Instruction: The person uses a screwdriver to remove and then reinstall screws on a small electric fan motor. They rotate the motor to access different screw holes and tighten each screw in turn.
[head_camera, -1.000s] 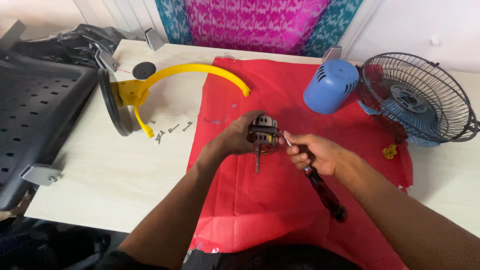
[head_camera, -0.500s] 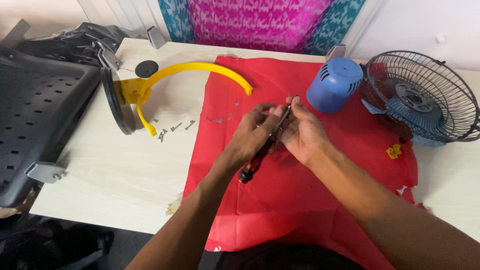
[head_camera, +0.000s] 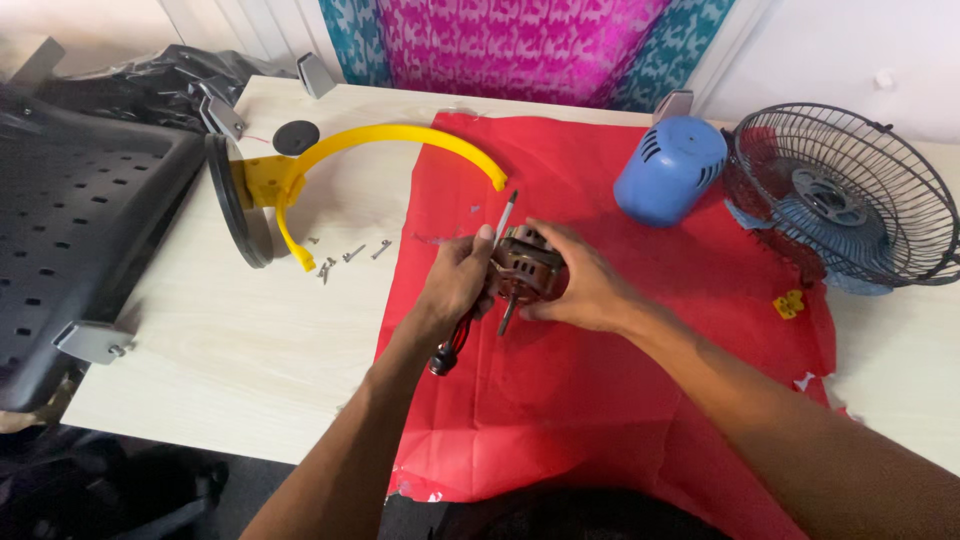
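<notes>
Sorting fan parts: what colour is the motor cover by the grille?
Blue; the motor cover shows best in the head view.

Both forearms reach forward, meet at centre. Left hand (head_camera: 455, 285) fingers curled closed in grip, thumb up, wrist straight. Right hand (head_camera: 585, 285) cupped, fingers wrapped from right side, palm facing left hand, nearly touching.

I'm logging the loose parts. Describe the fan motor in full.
The fan motor is a small, dark brown metal block with a thin shaft pointing down toward the red cloth. It is held above the cloth between the left hand, which also grips a screwdriver, and the right hand.
</notes>
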